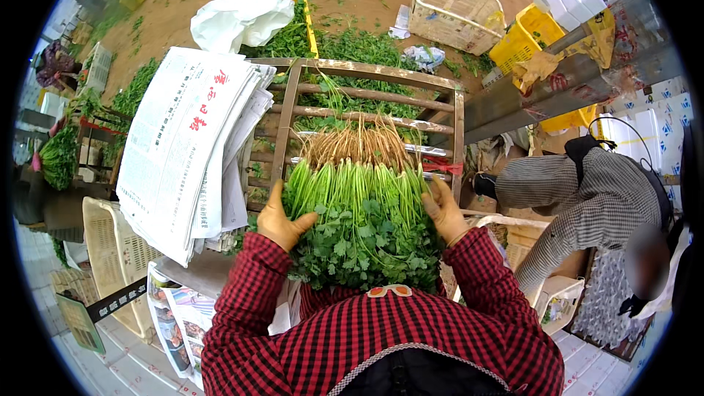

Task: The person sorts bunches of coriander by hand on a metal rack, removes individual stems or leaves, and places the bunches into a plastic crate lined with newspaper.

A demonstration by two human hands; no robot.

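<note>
A wide bundle of coriander [359, 231] lies on a slatted frame [376, 69] before me. Its brown roots point away and its leafy tops face my body. My left hand [281, 220] cups the bundle's left side, thumb laid over the leaves and fingers along the edge, partly hidden. On the opposite side, my right hand [444, 213] presses in with its thumb against the stems and its fingers pointing away from me. The bundle is held between both hands. A thick stack of newspapers [172, 147] rests just left of it.
Beyond the frame stand a yellow crate [311, 23] with greens and a white plastic bag [242, 22], and a cream crate [449, 18]. Loose greens litter the ground. A person in striped clothes [587, 198] bends close on my right. Another cream crate [121, 257] stands at left.
</note>
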